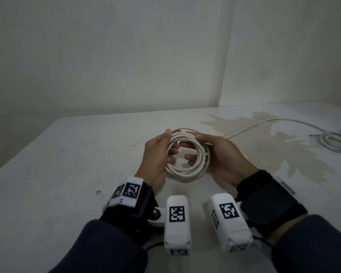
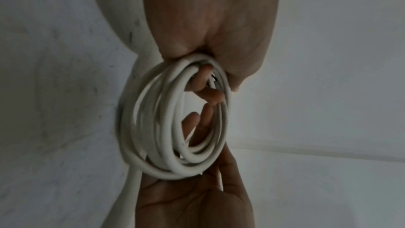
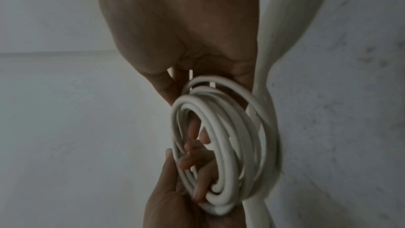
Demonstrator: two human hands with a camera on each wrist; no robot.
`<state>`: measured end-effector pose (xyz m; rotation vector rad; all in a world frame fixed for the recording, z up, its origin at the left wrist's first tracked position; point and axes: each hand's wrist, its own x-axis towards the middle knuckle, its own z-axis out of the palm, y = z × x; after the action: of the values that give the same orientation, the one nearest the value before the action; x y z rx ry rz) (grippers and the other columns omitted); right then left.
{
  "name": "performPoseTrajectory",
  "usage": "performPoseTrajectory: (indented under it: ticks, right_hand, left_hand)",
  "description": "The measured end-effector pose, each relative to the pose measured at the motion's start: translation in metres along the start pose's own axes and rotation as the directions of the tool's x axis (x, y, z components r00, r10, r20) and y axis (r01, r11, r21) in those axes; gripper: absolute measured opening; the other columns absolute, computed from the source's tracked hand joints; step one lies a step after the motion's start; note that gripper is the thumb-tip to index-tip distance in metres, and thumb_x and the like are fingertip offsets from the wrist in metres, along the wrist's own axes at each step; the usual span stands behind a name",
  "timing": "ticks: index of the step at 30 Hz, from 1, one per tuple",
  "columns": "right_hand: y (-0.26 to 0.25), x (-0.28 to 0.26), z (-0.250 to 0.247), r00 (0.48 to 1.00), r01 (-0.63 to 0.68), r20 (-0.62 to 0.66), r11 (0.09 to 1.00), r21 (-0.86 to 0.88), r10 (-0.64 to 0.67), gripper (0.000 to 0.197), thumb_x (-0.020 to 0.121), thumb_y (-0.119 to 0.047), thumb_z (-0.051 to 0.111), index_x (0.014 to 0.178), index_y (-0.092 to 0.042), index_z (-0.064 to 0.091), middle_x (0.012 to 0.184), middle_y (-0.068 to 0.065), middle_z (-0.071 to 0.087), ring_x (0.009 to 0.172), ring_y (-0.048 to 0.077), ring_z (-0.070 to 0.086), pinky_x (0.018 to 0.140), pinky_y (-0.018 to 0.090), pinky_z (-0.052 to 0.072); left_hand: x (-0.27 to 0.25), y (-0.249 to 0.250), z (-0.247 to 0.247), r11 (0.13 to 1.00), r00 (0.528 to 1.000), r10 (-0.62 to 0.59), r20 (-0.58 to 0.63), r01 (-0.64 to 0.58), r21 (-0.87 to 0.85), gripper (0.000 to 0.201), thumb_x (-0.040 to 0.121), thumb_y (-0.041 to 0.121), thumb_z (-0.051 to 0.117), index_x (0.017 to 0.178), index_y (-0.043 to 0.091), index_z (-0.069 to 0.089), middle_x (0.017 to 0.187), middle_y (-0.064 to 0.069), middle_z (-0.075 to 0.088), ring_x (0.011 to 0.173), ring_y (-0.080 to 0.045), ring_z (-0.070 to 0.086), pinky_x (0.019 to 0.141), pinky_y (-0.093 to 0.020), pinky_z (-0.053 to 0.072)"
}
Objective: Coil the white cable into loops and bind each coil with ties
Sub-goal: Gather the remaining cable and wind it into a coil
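Left hand and right hand both grip the white cable coil, fingers hooked through; keep loops even, feed trailing cable without twisting.

coil between hands, above table

A pale table is filling the lower half of the head view, its top carrying small dark specks toward nine o'clock. A tan, ragged stain is spreading across the surface from one to three o'clock. Grey-white walls are rising behind, meeting in a vertical corner at about one o'clock. A small round mark is sitting on the tabletop toward eight o'clock. Both wrist views are showing only blurred pale wall and table surface.
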<state>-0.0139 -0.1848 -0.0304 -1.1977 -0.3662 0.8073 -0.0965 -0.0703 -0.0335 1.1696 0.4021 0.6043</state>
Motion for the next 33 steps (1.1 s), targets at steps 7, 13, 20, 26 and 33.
performPoseTrajectory:
  ticks: [7, 13, 20, 26, 33]
  right_hand:
    - [-0.007, -0.007, -0.002, 0.978, -0.191, 0.118, 0.967, 0.171, 0.172, 0.012, 0.073, -0.016, 0.040, 0.075, -0.008, 0.048, 0.047, 0.004, 0.041, 0.033, 0.015, 0.036, 0.051, 0.025, 0.045]
    - [-0.015, -0.005, -0.011, 0.998, -0.025, -0.050, 0.945, 0.326, 0.044, 0.027, 0.084, -0.020, 0.040, 0.058, -0.016, 0.037, 0.038, -0.005, 0.021, 0.028, 0.009, 0.015, 0.039, 0.016, 0.026]
    - [-0.028, -0.010, -0.027, 0.949, 0.299, -0.275, 0.712, 0.635, -0.154, 0.009, 0.064, -0.016, 0.048, 0.067, -0.013, 0.039, 0.043, -0.002, 0.023, 0.034, 0.012, 0.019, 0.042, 0.018, 0.035]
    - [-0.030, -0.011, -0.037, 0.953, 0.281, -0.275, 0.721, 0.633, -0.130, 0.013, 0.081, -0.012, 0.040, 0.068, -0.013, 0.039, 0.043, -0.003, 0.024, 0.031, 0.010, 0.019, 0.041, 0.015, 0.031]
    - [-0.020, -0.011, -0.015, 0.999, -0.050, 0.005, 0.998, 0.024, 0.050, 0.026, 0.086, -0.017, 0.045, 0.062, -0.015, 0.038, 0.040, -0.005, 0.021, 0.030, 0.009, 0.013, 0.038, 0.018, 0.027]
  left_hand:
    - [-0.002, -0.004, 0.004, 0.996, 0.993, 0.000, 0.115, -0.011, 0.092, 0.030, 0.101, 0.022, 0.044, 0.111, 0.006, 0.067, 0.062, -0.001, 0.050, 0.049, -0.006, 0.042, 0.039, -0.014, 0.031]
    - [0.001, -0.005, -0.004, 0.986, 0.987, -0.162, -0.006, 0.161, -0.043, 0.034, 0.103, 0.031, 0.036, 0.098, 0.008, 0.061, 0.083, -0.016, 0.065, 0.063, -0.019, 0.064, 0.054, -0.025, 0.054]
    - [0.008, -0.010, -0.010, 0.968, 0.969, -0.238, -0.068, 0.232, -0.095, 0.032, 0.104, 0.022, 0.037, 0.085, 0.003, 0.055, 0.040, 0.007, 0.022, 0.029, -0.004, 0.019, 0.028, -0.016, 0.019]
    - [0.008, -0.009, -0.006, 0.989, 0.988, -0.146, -0.043, 0.145, -0.034, 0.031, 0.103, 0.021, 0.039, 0.088, 0.003, 0.057, 0.042, 0.007, 0.020, 0.032, -0.005, 0.018, 0.031, -0.016, 0.019]
    - [-0.001, 0.011, -0.008, 0.994, 0.996, 0.085, 0.006, -0.084, -0.068, 0.029, 0.101, 0.024, 0.044, 0.089, 0.010, 0.066, 0.067, 0.001, 0.056, 0.063, -0.008, 0.057, 0.062, -0.021, 0.053]
